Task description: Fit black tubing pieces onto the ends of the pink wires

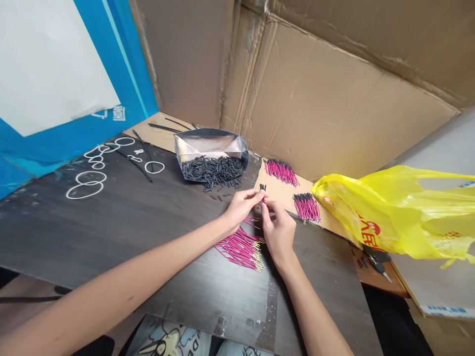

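My left hand [243, 208] is closed in a pinch on a few short black tubes [262, 187], whose ends stick up past its fingertips. Just below, the fingers of my right hand [279, 228] pinch a pink wire, of which only a bit shows between the hands. Beneath my wrists lies a loose pile of pink wires [239, 247] with bare metal ends pointing right. Behind my hands stands an open tray [211, 143] of short black tubes, some spilled in front. Two bundles of pink wires with black-sleeved ends, a far bundle [281, 172] and a nearer bundle [307, 207], rest on cardboard.
White rubber bands [85, 190] and long black tubes [143, 165] lie at the left of the dark table [156, 222]. A yellow plastic bag [401, 212] hangs over the right side, near keys [378, 264]. Cardboard walls [334, 99] stand behind.
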The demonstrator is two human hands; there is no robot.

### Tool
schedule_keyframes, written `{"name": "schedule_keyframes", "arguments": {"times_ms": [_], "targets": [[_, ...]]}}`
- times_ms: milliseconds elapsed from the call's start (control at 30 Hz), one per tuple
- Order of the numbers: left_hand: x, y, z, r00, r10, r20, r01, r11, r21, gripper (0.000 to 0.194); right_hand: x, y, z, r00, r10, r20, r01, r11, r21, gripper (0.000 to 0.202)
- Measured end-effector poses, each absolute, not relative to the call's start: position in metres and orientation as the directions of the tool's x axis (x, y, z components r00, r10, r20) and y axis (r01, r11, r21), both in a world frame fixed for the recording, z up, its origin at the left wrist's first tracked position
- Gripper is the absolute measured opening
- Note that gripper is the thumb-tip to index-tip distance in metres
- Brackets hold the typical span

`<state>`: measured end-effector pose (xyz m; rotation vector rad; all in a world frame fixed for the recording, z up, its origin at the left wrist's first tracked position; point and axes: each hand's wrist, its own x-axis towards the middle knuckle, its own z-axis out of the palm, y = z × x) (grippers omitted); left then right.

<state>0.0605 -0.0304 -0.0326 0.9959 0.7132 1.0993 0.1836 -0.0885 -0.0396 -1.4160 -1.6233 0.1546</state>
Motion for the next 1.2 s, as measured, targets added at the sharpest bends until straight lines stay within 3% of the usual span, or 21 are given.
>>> {"name": "schedule_keyframes", "arguments": {"times_ms": [233,367,467,567,700,1000,1100,1200], "targets": [[0.061,-0.028,-0.032,0.306,0.932,0.195,-0.246,-0.12,0.962,0.037,0.203,-0.084,-0.03,0.223,0.762,0.608,0.717,0.294,-0.632,0.027],[0.06,-0.034,-0.033,0.268,0.918,0.293,0.025,-0.311,0.95,0.03,0.245,-0.055,-0.02,0.357,0.715,0.6,0.782,0.122,-0.611,0.028],[0.056,-0.038,-0.033,0.333,0.815,0.474,0.228,-0.558,0.798,0.022,0.275,-0.014,-0.013,0.377,0.771,0.513,0.882,-0.132,-0.452,0.029],[0.052,-0.039,-0.036,0.465,0.672,0.576,0.356,-0.738,0.573,0.025,0.288,0.029,-0.011,0.351,0.826,0.441,0.911,-0.192,-0.366,0.024],[0.05,-0.037,-0.04,0.583,0.568,0.581,0.453,-0.821,0.348,0.025,0.288,0.063,-0.019,0.341,0.876,0.341,0.931,-0.264,-0.252,0.023],[0.051,-0.041,-0.042,0.648,0.541,0.536,0.471,-0.838,0.276,0.018,0.273,0.062,-0.007,0.308,0.899,0.31,0.951,-0.292,-0.1,0.032],[0.051,-0.041,-0.044,0.648,0.56,0.516,0.487,-0.826,0.285,0.017,0.252,0.035,0.012,0.254,0.897,0.362,0.965,-0.214,-0.149,0.042],[0.049,-0.039,-0.049,0.642,0.595,0.483,0.51,-0.802,0.31,0.016,0.241,-0.02,0.03,-0.001,0.96,0.282,0.888,0.13,-0.441,0.046]]}}
